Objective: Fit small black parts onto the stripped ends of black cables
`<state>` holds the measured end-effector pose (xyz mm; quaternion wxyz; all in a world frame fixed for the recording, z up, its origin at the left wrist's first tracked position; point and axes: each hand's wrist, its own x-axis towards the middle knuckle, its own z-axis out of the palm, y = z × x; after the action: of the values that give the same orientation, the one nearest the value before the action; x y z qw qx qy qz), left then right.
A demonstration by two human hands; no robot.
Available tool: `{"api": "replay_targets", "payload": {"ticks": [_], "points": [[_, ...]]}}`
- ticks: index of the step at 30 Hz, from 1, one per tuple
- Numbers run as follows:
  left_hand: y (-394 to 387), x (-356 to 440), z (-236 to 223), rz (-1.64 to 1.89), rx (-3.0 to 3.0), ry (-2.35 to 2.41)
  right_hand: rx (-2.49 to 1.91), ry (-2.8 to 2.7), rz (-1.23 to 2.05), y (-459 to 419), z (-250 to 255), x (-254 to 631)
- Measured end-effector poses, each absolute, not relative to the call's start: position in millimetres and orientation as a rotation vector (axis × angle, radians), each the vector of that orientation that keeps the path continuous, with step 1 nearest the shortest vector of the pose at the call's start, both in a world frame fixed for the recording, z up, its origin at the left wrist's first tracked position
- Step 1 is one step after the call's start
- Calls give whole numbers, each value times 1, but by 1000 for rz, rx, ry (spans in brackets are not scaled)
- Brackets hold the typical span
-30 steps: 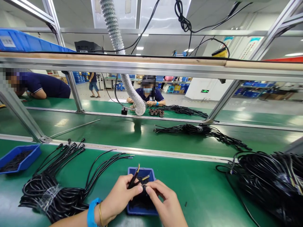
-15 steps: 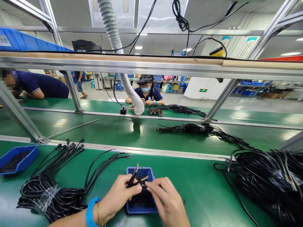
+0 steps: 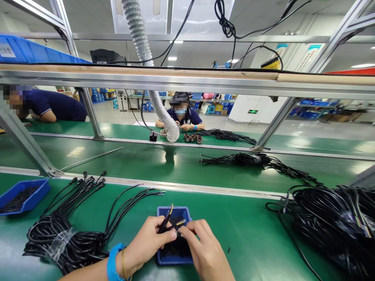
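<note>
My left hand [image 3: 149, 238], with a blue wristband, is closed around black cables [image 3: 164, 225] whose ends show yellow and other thin wires. The cable ends point up and away from me, between thumb and fingers. My right hand [image 3: 205, 244] pinches at one cable's wire ends, its fingertips almost touching the left thumb. What lies between the right fingertips is too small and covered to make out. Just beneath both hands stands a small blue bin [image 3: 175, 260] with small black pieces in it.
A tied black cable bundle [image 3: 64, 242] lies left, beside another blue bin [image 3: 38, 195]. A large cable heap [image 3: 331, 226] lies right. Beyond the metal edge, another bundle [image 3: 249, 159] rests on the green belt. A co-worker [image 3: 183, 113] sits opposite. A silver hose [image 3: 159, 105] hangs between us.
My right fingertips have shifted slightly left against the wire ends. The cable bundle on the far green belt has slid a little to the right. My left hand keeps its hold.
</note>
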<state>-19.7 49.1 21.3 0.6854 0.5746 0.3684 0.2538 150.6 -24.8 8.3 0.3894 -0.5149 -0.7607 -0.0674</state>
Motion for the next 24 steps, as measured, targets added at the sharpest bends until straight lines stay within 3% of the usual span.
{"api": "replay_targets", "payload": {"ticks": [4, 11, 20, 24], "points": [[50, -21, 22, 578, 1278, 822, -1241, -1678, -39, -22, 4, 144], [51, -21, 24, 561, 1277, 797, -1145, -1044, 509, -21, 5, 132], [50, -22, 24, 550, 1294, 778, -1170, -1123, 433, -22, -4, 128], [50, -22, 24, 566, 1269, 788, -1216, -1379, 240, -22, 1, 129]]}}
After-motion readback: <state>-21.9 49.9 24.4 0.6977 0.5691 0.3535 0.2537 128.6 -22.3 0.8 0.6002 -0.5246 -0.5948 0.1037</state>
